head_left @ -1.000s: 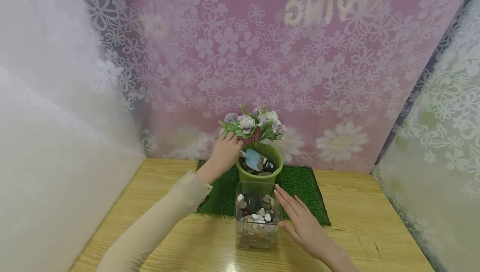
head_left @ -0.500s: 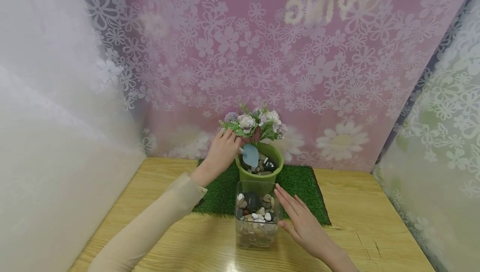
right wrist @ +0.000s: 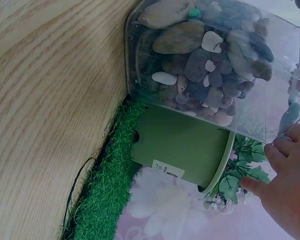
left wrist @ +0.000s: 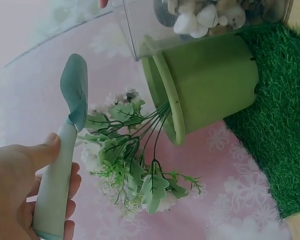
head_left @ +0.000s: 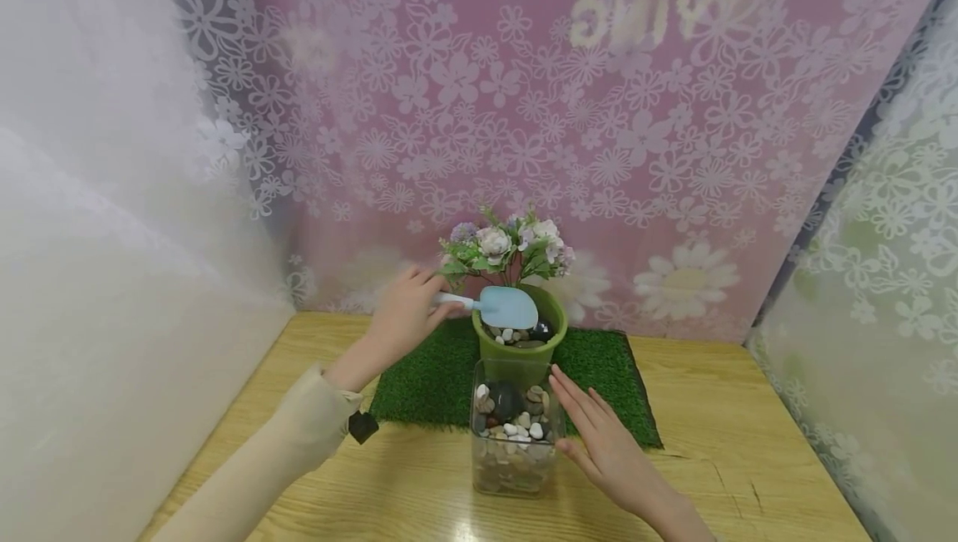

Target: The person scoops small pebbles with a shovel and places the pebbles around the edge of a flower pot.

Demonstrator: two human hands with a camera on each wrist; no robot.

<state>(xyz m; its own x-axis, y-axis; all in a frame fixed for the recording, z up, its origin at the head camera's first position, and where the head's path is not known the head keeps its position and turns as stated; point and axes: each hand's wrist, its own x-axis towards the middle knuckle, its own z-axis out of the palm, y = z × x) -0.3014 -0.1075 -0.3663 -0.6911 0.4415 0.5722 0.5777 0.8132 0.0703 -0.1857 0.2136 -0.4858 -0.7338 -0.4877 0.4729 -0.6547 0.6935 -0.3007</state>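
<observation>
My left hand (head_left: pixel 404 315) grips the pale handle of a small light-blue hand trowel (head_left: pixel 511 307). Its blade lies roughly level over the mouth of a green flowerpot (head_left: pixel 557 341), where pebbles and a shiny black stone (head_left: pixel 542 331) show. In the left wrist view the thumb lies along the trowel's handle (left wrist: pixel 57 175) and the fingers wrap behind it. My right hand (head_left: pixel 609 452), fingers straight, touches the right side of a clear square container (head_left: pixel 515 489) near its rim. Inside that container are mixed pebbles (head_left: pixel 521 430) and a large dark stone (head_left: pixel 506 401).
White and purple flowers (head_left: pixel 494 244) rise from the back of the pot. The pot stands on a green turf mat (head_left: pixel 599 376), directly behind the container. Beneath is a wooden table (head_left: pixel 404 492), with a pink floral backdrop (head_left: pixel 479 135) behind and pale sheets at both sides.
My left hand has drawn back leftward, and the trowel's blade has swung from tipped down into the pot to nearly level. White pebbles now show below it. The right hand stays put.
</observation>
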